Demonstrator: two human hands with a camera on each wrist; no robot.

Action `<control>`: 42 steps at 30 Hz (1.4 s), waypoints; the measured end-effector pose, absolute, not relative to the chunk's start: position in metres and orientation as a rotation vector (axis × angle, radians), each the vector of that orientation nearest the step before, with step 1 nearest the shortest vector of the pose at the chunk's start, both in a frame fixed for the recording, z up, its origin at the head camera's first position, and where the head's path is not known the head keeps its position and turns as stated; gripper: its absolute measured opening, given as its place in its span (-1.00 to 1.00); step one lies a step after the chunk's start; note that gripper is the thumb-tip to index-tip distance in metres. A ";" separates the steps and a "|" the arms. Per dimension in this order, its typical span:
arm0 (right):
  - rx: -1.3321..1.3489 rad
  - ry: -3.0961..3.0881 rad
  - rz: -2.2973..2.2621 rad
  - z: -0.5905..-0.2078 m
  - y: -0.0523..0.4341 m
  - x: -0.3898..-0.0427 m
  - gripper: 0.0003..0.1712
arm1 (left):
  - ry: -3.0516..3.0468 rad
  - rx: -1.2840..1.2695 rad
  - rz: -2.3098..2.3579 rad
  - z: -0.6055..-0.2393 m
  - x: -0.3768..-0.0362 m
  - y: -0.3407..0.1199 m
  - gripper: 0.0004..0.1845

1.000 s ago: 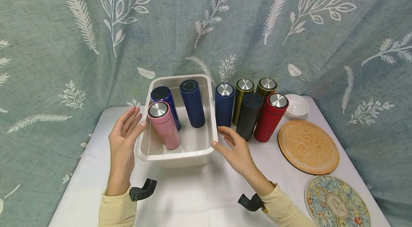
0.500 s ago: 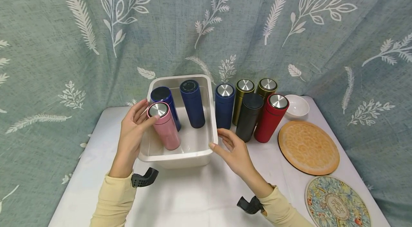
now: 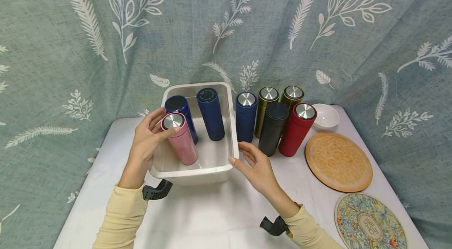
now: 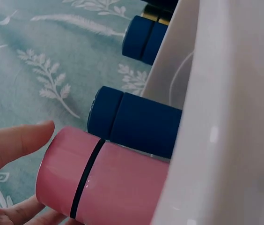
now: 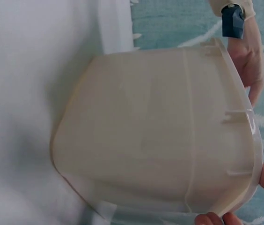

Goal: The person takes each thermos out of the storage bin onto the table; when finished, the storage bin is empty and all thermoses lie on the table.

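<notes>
My left hand (image 3: 144, 145) is around the lid of a pink thermos bottle (image 3: 183, 147), which stands in a white plastic tub (image 3: 197, 172). The thumb reaches across the steel top to its near edge, while the fingers lie on the far left side. In the left wrist view, the pink bottle (image 4: 122, 187) has its lid between thumb and fingers. My right hand (image 3: 258, 168) grips the tub's right front corner, thumb on the rim and fingers below it outside. A glossy blue bottle (image 3: 186, 117) and a dark blue bottle (image 3: 212, 119) also stand in the tub.
Right of the tub stand a blue bottle (image 3: 245, 121), a black bottle (image 3: 272, 133), a red bottle (image 3: 294, 135) and two gold-green ones (image 3: 262, 113). Beyond are a white bowl (image 3: 326, 115), a round tan mat (image 3: 339, 160) and a round patterned mat (image 3: 369, 221).
My left hand has moved right and inward from beside the tub's left rim to around the pink bottle's lid. The right hand stays at the corner; the bottles have hardly moved.
</notes>
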State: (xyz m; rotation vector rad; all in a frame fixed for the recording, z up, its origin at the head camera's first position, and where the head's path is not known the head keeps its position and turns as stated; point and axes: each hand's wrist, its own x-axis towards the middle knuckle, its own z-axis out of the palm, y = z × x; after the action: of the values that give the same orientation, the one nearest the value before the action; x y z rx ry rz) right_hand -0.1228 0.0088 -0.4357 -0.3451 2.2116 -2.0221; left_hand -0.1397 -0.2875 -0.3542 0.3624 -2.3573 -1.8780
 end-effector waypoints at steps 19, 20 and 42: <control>-0.335 2.209 -2.017 -0.435 0.009 -0.123 -0.38 | -2.446 0.313 -1.767 -0.361 -0.137 -0.282 -0.06; -0.332 2.210 -2.019 -0.435 0.009 -0.123 -0.38 | -2.454 0.306 -1.753 -0.361 -0.137 -0.282 -0.06; -0.327 2.199 -2.062 -0.439 0.008 -0.121 -0.40 | -2.458 0.426 -1.619 -0.366 -0.141 -0.280 -0.10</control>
State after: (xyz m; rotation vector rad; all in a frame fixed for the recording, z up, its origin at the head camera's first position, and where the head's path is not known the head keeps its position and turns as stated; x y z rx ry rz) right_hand -0.1215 0.0077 -0.4392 -0.3268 2.1992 -2.0617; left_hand -0.1406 -0.2799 -0.3661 0.4258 -2.4583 -1.6192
